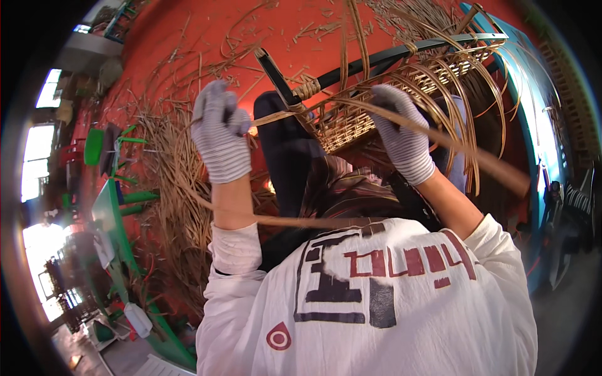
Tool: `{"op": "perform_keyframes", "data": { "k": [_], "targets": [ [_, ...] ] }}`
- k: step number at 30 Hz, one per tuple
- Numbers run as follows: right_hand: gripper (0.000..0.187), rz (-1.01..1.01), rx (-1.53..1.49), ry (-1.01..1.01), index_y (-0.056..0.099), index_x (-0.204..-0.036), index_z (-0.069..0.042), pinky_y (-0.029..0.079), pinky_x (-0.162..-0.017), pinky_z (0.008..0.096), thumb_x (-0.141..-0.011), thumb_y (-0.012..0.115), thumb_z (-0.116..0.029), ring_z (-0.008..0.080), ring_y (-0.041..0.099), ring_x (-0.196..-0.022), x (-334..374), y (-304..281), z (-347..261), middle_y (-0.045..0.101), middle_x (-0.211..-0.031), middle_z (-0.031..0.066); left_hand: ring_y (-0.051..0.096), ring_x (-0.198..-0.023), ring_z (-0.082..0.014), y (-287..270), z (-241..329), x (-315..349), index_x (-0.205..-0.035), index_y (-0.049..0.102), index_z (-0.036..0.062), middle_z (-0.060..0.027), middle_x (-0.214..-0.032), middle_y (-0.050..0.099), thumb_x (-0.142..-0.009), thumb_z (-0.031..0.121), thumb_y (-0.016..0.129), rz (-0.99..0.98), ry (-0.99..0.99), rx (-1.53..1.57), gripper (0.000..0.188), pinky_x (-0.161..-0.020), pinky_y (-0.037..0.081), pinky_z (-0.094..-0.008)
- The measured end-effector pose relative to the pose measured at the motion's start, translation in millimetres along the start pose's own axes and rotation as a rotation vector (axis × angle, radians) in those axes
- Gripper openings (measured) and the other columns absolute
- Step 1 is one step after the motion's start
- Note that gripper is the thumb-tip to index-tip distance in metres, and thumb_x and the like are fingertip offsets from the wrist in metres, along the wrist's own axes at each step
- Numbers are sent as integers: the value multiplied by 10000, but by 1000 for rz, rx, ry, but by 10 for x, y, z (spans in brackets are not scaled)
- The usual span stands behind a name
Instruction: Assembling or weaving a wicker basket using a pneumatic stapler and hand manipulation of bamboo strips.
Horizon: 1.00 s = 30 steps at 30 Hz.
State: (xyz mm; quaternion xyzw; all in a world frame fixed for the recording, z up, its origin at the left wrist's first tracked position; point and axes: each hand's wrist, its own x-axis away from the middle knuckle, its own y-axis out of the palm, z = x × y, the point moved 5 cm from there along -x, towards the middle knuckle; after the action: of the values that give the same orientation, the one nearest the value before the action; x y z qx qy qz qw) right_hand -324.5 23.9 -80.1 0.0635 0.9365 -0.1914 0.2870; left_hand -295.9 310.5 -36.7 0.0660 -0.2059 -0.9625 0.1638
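My left hand [221, 135], in a striped glove, is closed on a flat rattan strip [274, 118] that runs to the corner of a woven piece. My right hand [402, 136], gloved alike, has bent fingers around another rattan strip [480, 155], its far end blurred. Below the fingers a woven rattan panel [351, 130] leans over my lap. It is built on a black metal frame [401, 51], with cane wrapping [307, 89] binding one corner. Several loose cane ends [495, 94] arch from the panel's far side. What is under my right fingertips is partly hidden.
A heap of dry strips [172, 182] covers the red floor [182, 37] on the left, with scraps scattered ahead. A green board [116, 225] with green legs lies at the left. A blue panel [542, 125] stands on the right. One long strip [301, 222] crosses my left forearm.
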Motion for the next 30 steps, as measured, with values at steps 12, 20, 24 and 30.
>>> {"op": "perform_keyframes", "data": {
  "k": [12, 20, 24, 30],
  "targets": [
    [405, -493, 153, -377, 658, -1216, -93, 535, -830, 390, -815, 658, -39, 339, 644, -959, -40, 92, -524, 643, -1037, 137, 575, -612, -194, -2438, -275, -369, -1152, 620, 63, -123, -945, 663, -901, 383, 713, 832, -493, -414, 417, -581, 494, -336],
    [305, -456, 194, -388, 662, -1130, -74, 545, -789, 399, -826, 639, -80, 335, 663, -918, -251, 70, -603, 658, -984, 126, 578, -1137, -344, -139, 1009, 77, -1245, 619, 83, -158, -1231, 631, -793, 326, 791, 460, 1102, -1685, 541, -1017, 423, -440],
    [208, -419, 153, -385, 655, -1058, -68, 546, -747, 377, -850, 657, -77, 315, 674, -856, -390, 146, -664, 666, -922, 109, 604, -1007, -285, 686, 472, 351, -1049, 711, 102, -95, -1048, 677, -784, 194, 778, -414, 1086, -1167, 288, -889, 467, -419],
    [173, -427, 207, -318, 705, -1025, -70, 559, -760, 346, -861, 709, -125, 273, 692, -860, -497, 101, -754, 705, -936, 96, 588, -978, -300, 605, -94, 283, -1014, 730, 110, -61, -1040, 685, -784, 222, 761, -474, 830, -1206, 258, -883, 457, -425]
  ]
}}
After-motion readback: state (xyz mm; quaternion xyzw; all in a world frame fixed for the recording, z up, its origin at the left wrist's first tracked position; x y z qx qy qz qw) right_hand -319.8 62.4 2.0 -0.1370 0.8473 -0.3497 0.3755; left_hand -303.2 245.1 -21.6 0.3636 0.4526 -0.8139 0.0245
